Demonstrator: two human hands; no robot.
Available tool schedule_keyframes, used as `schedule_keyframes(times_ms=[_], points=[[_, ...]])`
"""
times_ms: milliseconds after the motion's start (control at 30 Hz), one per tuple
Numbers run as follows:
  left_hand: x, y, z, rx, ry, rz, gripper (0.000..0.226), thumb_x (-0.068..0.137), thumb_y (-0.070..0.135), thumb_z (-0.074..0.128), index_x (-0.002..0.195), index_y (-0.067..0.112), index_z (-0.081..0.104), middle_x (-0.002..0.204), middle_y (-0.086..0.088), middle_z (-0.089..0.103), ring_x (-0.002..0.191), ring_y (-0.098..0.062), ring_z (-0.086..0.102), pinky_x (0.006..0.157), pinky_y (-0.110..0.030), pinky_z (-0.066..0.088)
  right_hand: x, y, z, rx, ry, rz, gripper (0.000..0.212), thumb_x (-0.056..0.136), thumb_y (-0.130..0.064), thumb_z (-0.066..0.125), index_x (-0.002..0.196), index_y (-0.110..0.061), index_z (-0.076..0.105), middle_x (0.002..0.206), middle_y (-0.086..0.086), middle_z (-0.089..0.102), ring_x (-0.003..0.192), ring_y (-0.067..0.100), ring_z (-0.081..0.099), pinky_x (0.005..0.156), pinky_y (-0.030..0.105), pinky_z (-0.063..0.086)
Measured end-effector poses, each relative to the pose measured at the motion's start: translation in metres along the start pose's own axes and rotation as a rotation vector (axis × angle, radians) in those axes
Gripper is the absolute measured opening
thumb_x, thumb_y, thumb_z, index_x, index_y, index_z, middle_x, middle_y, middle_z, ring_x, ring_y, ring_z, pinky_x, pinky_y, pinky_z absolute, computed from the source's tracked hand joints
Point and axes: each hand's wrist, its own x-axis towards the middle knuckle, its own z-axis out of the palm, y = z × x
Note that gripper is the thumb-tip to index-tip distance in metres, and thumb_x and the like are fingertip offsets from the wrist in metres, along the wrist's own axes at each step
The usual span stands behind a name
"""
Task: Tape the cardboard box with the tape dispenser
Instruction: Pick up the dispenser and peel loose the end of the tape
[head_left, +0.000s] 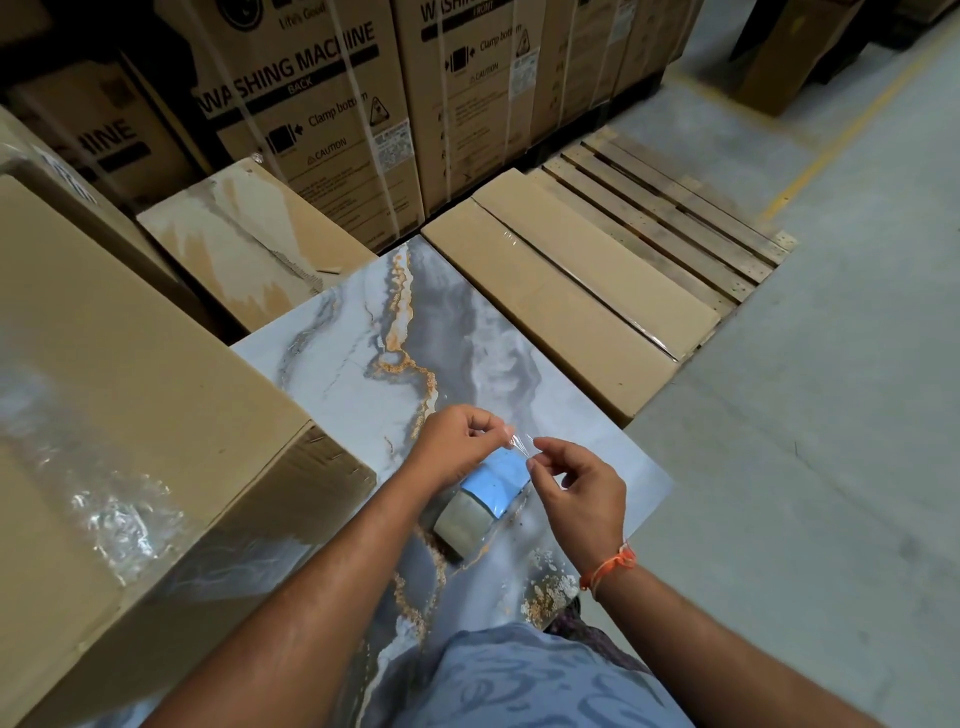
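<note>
Both hands, left (457, 447) and right (576, 486), pinch the tape end (519, 446) over the dispenser (480, 501); I'd say the box (130, 415) lies left, nearer my left hand.

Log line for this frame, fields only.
left hand: pinching tape end | right hand: pinching tape end | tape dispenser: on marbled slab | cardboard box: beside, untouched

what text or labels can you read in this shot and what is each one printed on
"WASHING MACHINE", "BACK", "Clamp bottom", "CAUTION": tall carton behind the marble slab
"Life's Good", cut off at the frame top: same carton
"Clamp bottom", "CAUTION": next tall carton to its right
"...HINE", partly hidden: carton at far left
White stickers and fine print on these cartons: too small to read
Tape dispenser: no text visible
</note>
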Motion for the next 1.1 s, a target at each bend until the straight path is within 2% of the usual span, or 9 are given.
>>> schedule_keyframes(times_ms=[100, 167, 333, 500, 600, 700, 833, 1000, 1100], points=[[-0.004, 0.000, -0.003, -0.026, 0.007, 0.023, 0.019, 0.092, 0.027, 0.072, 0.079, 0.019, 0.083, 0.093, 0.013, 0.077, 0.092, -0.005, 0.071, 0.083, -0.023, 0.054, 0.000, 0.001, 0.001, 0.003, 0.001, 0.000, 0.022, 0.081, -0.009, 0.077, 0.099, -0.021, 0.080, 0.079, -0.009, 0.076, 0.074, 0.003, 0.068, 0.076, 0.023, 0.058], [-0.006, 0.000, -0.003, -0.046, 0.020, 0.039, 0.019, 0.093, 0.026, 0.071, 0.081, 0.018, 0.084, 0.094, 0.014, 0.076, 0.086, 0.001, 0.070, 0.078, -0.017, 0.052, -0.001, 0.001, 0.002, 0.003, 0.009, 0.001, 0.020, 0.082, -0.010, 0.077, 0.098, -0.021, 0.080, 0.079, -0.009, 0.076, 0.074, 0.002, 0.067, 0.075, 0.024, 0.057], [-0.009, -0.003, -0.002, -0.095, 0.117, 0.063, 0.018, 0.090, 0.027, 0.076, 0.108, 0.023, 0.079, 0.100, 0.008, 0.077, 0.089, -0.013, 0.073, 0.083, -0.022, 0.057, -0.002, 0.002, 0.004, 0.002, 0.024, 0.000, 0.017, 0.084, -0.013, 0.076, 0.097, -0.023, 0.081, 0.082, -0.010, 0.076, 0.074, 0.001, 0.067, 0.072, 0.020, 0.055], [-0.014, -0.007, -0.011, 0.046, -0.017, 0.237, 0.039, 0.085, 0.017, 0.080, 0.118, 0.034, 0.069, 0.101, 0.006, 0.073, 0.075, -0.011, 0.063, 0.069, -0.014, 0.051, -0.003, 0.004, 0.002, 0.005, 0.034, 0.001, 0.017, 0.084, -0.014, 0.076, 0.097, -0.023, 0.081, 0.083, -0.011, 0.076, 0.074, 0.001, 0.067, 0.067, 0.007, 0.050], [-0.014, -0.009, -0.011, 0.103, -0.063, 0.279, 0.037, 0.085, 0.014, 0.079, 0.115, 0.034, 0.072, 0.096, 0.008, 0.075, 0.074, -0.007, 0.062, 0.070, -0.013, 0.049, -0.004, 0.004, 0.001, 0.016, 0.035, 0.001, 0.017, 0.084, -0.014, 0.076, 0.097, -0.023, 0.081, 0.083, -0.011, 0.076, 0.074, 0.002, 0.067, 0.066, 0.007, 0.050], [-0.013, -0.010, -0.010, 0.141, -0.061, 0.300, 0.029, 0.083, 0.012, 0.081, 0.107, 0.028, 0.077, 0.092, 0.008, 0.078, 0.077, -0.010, 0.067, 0.071, -0.007, 0.045, -0.005, 0.005, 0.001, 0.013, 0.041, 0.002, 0.016, 0.084, -0.015, 0.076, 0.097, -0.023, 0.081, 0.083, -0.010, 0.077, 0.074, 0.003, 0.067, 0.066, 0.009, 0.051], [-0.013, -0.014, -0.011, 0.234, -0.042, 0.352, 0.026, 0.080, 0.012, 0.084, 0.103, 0.024, 0.079, 0.093, 0.012, 0.078, 0.080, -0.011, 0.070, 0.074, -0.007, 0.046, -0.007, 0.005, 0.001, 0.011, 0.033, 0.000, 0.015, 0.083, -0.014, 0.077, 0.096, -0.022, 0.081, 0.084, -0.009, 0.077, 0.075, 0.004, 0.068, 0.069, 0.010, 0.052], [-0.014, -0.015, -0.012, 0.439, 0.044, 0.483, 0.017, 0.083, 0.020, 0.082, 0.097, 0.030, 0.081, 0.095, 0.014, 0.075, 0.081, -0.006, 0.066, 0.076, -0.018, 0.050, -0.013, 0.006, 0.004, -0.004, 0.011, -0.006, 0.015, 0.082, -0.011, 0.077, 0.092, -0.021, 0.081, 0.082, -0.009, 0.077, 0.074, 0.003, 0.069, 0.068, 0.006, 0.050], [-0.016, -0.015, -0.013, 0.554, 0.085, 0.529, 0.013, 0.085, 0.023, 0.081, 0.094, 0.033, 0.081, 0.101, 0.014, 0.072, 0.093, -0.008, 0.064, 0.076, -0.025, 0.049, -0.015, 0.006, 0.005, -0.006, 0.001, -0.009, 0.016, 0.081, -0.009, 0.078, 0.091, -0.020, 0.081, 0.083, -0.010, 0.077, 0.075, 0.002, 0.068, 0.069, 0.007, 0.051]])
